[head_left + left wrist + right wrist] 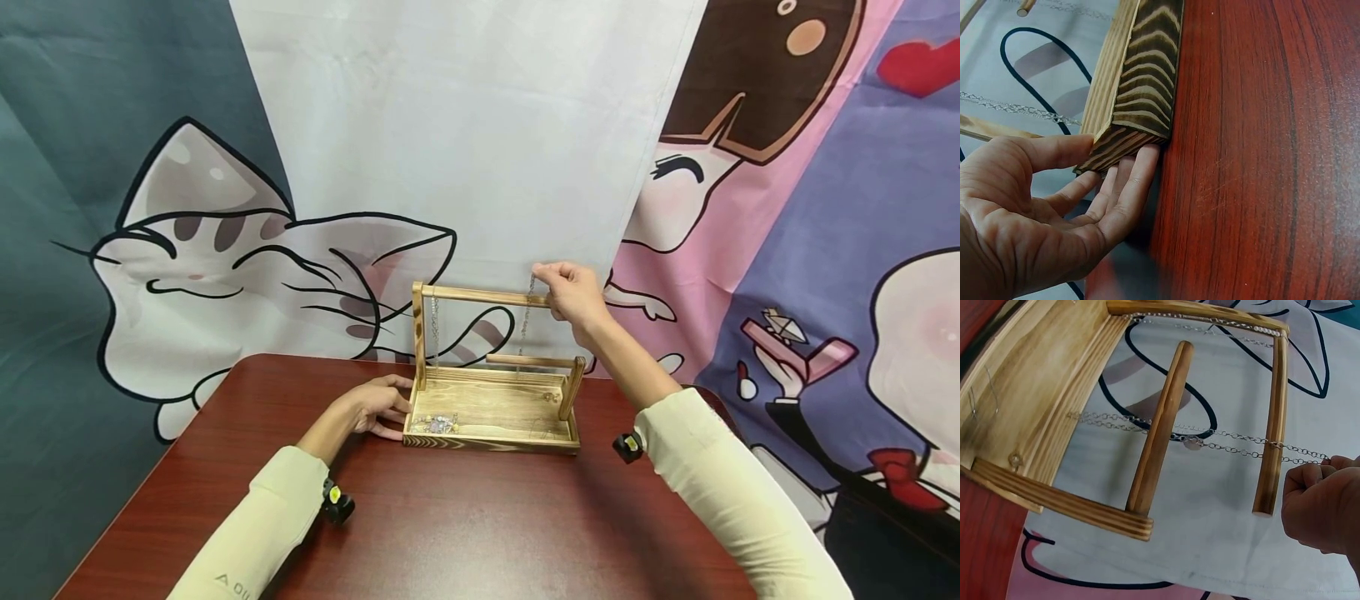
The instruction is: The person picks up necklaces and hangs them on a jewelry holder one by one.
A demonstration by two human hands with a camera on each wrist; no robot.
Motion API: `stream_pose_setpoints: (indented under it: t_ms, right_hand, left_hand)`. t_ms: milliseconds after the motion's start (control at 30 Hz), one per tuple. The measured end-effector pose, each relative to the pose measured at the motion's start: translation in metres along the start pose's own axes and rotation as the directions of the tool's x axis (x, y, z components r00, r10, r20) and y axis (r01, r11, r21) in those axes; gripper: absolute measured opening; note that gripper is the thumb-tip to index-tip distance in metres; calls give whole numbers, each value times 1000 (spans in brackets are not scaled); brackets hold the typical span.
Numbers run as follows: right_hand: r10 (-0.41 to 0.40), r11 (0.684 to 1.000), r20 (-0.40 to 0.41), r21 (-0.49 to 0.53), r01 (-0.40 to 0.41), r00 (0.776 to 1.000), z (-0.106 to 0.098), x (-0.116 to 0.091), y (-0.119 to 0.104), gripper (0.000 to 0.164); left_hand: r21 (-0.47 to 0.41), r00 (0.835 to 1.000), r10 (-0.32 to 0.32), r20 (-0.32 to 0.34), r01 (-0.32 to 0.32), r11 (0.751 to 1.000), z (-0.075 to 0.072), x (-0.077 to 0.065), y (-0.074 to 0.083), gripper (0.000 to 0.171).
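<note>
A wooden jewelry stand [487, 405] stands on the table, a shallow tray with a tall post at left and a shorter one at right. My right hand [573, 293] pinches a silver chain necklace [1235, 449] just above the upper bar [1274, 406]. The doubled chain hangs down past that bar and the lower bar [1163, 425] toward the tray. My left hand [1029, 219] holds the tray's left end, thumb at the rim and fingertips against the end wall's lower edge. Another chain [435, 329] hangs near the left post.
Small shiny jewelry pieces [438, 424] lie in the tray's front left corner. A small round piece [1015, 461] and thin wire hooks [992, 394] are near its right end. Behind the dark red table [465, 517] hangs a cartoon-printed cloth [480, 150].
</note>
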State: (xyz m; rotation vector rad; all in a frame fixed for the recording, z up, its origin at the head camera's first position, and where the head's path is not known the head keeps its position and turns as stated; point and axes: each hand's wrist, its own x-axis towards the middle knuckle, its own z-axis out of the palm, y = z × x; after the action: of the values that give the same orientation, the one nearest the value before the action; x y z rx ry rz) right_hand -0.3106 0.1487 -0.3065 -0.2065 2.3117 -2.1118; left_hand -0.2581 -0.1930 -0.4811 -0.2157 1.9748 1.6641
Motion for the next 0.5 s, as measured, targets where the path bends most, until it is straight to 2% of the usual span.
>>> stream_pose_setpoints:
  t_ms: [500]
  right_hand:
    - [18,1000,38,-7,-18,999,28,0,4,41]
  left_hand:
    - [0,1000,0,1,0,1000,-1,-1,0,69]
